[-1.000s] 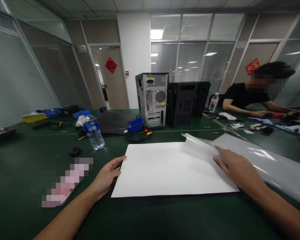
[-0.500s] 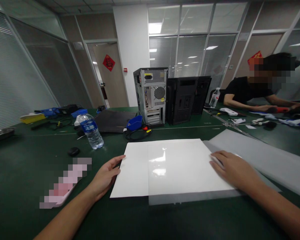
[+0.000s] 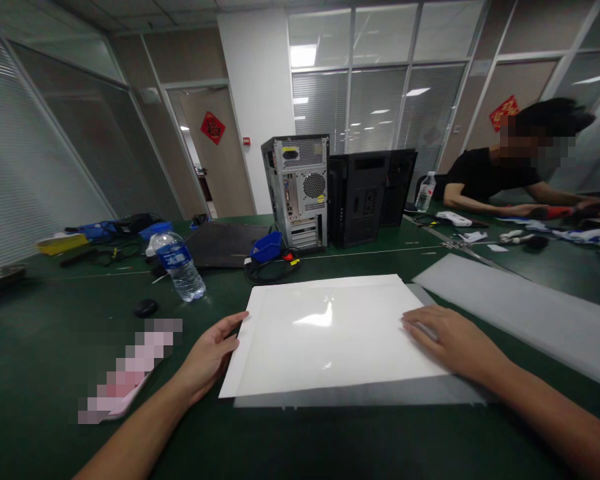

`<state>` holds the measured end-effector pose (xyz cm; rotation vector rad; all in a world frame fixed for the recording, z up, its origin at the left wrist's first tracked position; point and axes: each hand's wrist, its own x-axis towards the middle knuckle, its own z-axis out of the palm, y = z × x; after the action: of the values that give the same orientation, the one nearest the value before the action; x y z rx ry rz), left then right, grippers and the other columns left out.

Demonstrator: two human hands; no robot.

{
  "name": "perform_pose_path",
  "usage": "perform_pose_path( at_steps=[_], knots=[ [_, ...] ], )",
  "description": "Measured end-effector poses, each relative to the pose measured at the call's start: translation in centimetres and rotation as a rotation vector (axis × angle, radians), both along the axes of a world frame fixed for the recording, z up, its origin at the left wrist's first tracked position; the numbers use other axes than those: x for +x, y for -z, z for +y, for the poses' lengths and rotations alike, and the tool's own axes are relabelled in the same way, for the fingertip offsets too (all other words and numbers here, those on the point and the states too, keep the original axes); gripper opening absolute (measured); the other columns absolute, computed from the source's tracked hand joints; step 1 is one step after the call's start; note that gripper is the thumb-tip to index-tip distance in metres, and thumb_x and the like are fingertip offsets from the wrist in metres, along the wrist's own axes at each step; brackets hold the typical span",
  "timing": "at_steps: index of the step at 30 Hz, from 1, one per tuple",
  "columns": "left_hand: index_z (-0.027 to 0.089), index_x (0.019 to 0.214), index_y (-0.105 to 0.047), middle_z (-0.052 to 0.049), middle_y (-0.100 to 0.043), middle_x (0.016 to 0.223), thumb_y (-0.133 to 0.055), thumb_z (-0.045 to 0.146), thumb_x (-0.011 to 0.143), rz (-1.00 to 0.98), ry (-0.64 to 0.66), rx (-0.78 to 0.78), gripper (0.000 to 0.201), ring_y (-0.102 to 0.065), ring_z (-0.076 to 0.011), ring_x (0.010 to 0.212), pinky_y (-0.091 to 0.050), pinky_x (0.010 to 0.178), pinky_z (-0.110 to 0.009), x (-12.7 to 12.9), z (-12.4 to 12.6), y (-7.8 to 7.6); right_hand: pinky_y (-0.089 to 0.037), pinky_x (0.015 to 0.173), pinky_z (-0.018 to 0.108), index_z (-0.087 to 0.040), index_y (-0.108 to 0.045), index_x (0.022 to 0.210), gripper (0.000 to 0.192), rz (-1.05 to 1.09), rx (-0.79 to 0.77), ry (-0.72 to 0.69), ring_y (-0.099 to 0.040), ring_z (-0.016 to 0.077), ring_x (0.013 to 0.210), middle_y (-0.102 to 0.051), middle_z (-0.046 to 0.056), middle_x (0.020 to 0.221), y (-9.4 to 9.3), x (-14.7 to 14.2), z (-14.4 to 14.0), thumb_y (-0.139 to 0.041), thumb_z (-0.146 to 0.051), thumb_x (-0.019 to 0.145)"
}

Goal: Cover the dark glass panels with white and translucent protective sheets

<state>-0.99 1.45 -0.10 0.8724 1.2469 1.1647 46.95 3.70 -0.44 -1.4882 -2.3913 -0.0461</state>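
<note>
A stack or sheet of white paper (image 3: 239,360) lies on the dark green table in front of me. My left hand (image 3: 215,353) pinches its left edge between thumb and fingers. Glossy clear plastic film (image 3: 325,353) covers most of the paper, and its front strip reaches past the paper's near edge. Whether the film lies only on top or also runs underneath, I cannot tell. At the right, my right hand (image 3: 445,340) grips the film's right side with curled fingers; the exact hold is partly hidden.
More translucent sheets (image 3: 520,313) lie to the right. A water bottle (image 3: 180,267), a black round object (image 3: 145,307) and a pink blurred item (image 3: 135,373) are at the left. Computer cases (image 3: 303,193) stand behind; a co-worker (image 3: 495,177) leans over the table at the far right.
The clear film has slid left across the paper, its left edge now close to the paper's left edge. My right hand has moved slightly left; my left hand keeps its hold.
</note>
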Motion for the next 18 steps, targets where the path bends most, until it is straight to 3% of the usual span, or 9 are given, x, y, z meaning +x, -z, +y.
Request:
perform_pose_path(
  at_steps=[5,12,14,18],
  knots=[
    [0.02,0.128,-0.066,-0.01,-0.059,0.147,-0.077,0.012,0.066,0.047,0.008,0.038,0.063,-0.068,-0.0249,0.11,-0.053,0.088,-0.033,-0.3,0.1,0.3,-0.045,0.112,0.05,-0.023,-0.072,0.126,0.049,-0.019,-0.051,0.007,-0.06,0.0274,0.126,-0.068,0.006,0.133,0.6,0.5,0.3,-0.044,-0.055,0.101],
    [0.021,0.132,-0.063,-0.011,-0.057,0.149,-0.077,0.015,0.069,0.068,0.044,0.049,0.065,-0.067,-0.0269,0.114,-0.053,0.089,-0.035,-0.8,0.3,0.7,-0.041,0.117,0.051,-0.023,-0.06,0.143,0.061,-0.006,-0.109,0.001,-0.05,0.0289,0.139,-0.048,0.007,0.155,0.7,-0.9,-0.4,-0.046,-0.063,0.099],
    [0.021,0.133,-0.062,-0.011,-0.057,0.15,-0.077,0.017,0.071,0.068,0.054,0.056,0.064,-0.067,-0.0265,0.115,-0.053,0.09,-0.035,-0.8,0.2,0.7,-0.042,0.116,0.051,-0.023,-0.067,0.135,0.054,-0.001,-0.049,-0.015,-0.052,0.0286,0.136,-0.054,0.007,0.15,0.5,-1.0,-0.5,-0.045,-0.059,0.1],
    [0.022,0.133,-0.062,-0.011,-0.057,0.15,-0.078,0.017,0.073,0.056,0.062,0.059,0.062,-0.068,-0.0251,0.113,-0.053,0.091,-0.034,-0.7,0.1,0.5,-0.049,0.108,0.051,-0.025,-0.077,0.114,0.045,-0.042,0.001,-0.047,-0.064,0.0272,0.119,-0.073,0.007,0.122,-0.1,-0.6,-0.4,-0.041,-0.05,0.103]
  ],
)
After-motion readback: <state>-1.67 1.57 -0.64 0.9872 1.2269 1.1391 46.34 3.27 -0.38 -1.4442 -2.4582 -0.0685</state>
